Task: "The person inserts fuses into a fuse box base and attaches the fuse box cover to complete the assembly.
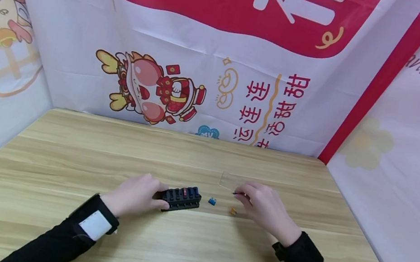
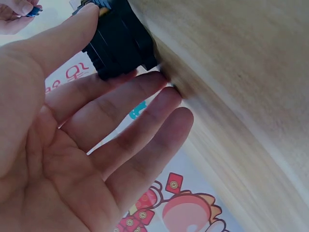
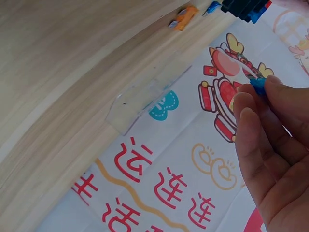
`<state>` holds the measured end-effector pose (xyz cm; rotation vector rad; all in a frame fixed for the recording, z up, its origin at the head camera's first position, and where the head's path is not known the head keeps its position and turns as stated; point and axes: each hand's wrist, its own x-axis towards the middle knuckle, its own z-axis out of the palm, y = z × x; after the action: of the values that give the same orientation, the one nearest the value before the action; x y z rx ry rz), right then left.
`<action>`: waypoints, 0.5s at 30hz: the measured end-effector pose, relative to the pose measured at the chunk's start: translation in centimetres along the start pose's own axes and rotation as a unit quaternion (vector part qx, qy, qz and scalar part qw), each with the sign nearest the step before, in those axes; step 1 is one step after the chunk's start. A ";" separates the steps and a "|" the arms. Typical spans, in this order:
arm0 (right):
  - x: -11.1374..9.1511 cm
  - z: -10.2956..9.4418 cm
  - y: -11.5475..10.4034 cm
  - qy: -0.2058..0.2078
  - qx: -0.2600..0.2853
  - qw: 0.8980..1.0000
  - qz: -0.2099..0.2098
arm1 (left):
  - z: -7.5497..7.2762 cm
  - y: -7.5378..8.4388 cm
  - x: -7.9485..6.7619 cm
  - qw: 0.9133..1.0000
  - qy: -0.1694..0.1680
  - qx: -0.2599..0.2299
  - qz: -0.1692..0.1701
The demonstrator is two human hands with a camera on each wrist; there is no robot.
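Observation:
My left hand (image 1: 136,194) grips the left end of a black fuse block (image 1: 182,197) on the table, thumb on the near side and fingers behind. Several dark slots run along its top, and a red blade fuse (image 1: 185,192) sits among them. Between thumb and fingertips, my right hand (image 1: 266,209) pinches a blue blade fuse (image 3: 258,86) just above the table, its metal prongs showing in the right wrist view. Another blue fuse (image 1: 212,201) lies right of the block. An orange blade fuse (image 1: 233,210) lies below the right hand.
A clear plastic cover (image 1: 228,180) lies behind the loose fuses, partly behind the right hand. The wooden table (image 1: 141,147) ends at a printed cloth backdrop (image 1: 191,39), with more cloth on both sides.

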<state>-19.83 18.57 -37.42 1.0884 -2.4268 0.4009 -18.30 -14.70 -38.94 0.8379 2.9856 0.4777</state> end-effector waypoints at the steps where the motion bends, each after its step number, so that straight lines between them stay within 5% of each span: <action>1: 0.1 0.0 -0.1 0.001 0.001 1.000 -0.001 | 0.0 0.0 0.0 1.000 -0.005 -0.009 -0.004; 15: 2.3 0.2 -2.4 -0.021 0.048 0.998 0.028 | -0.3 0.0 0.0 0.999 0.012 -0.034 -0.011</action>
<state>-19.40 15.50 -36.29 1.0806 -2.5017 0.5240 -18.35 -14.76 -38.63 0.7977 2.9777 0.5888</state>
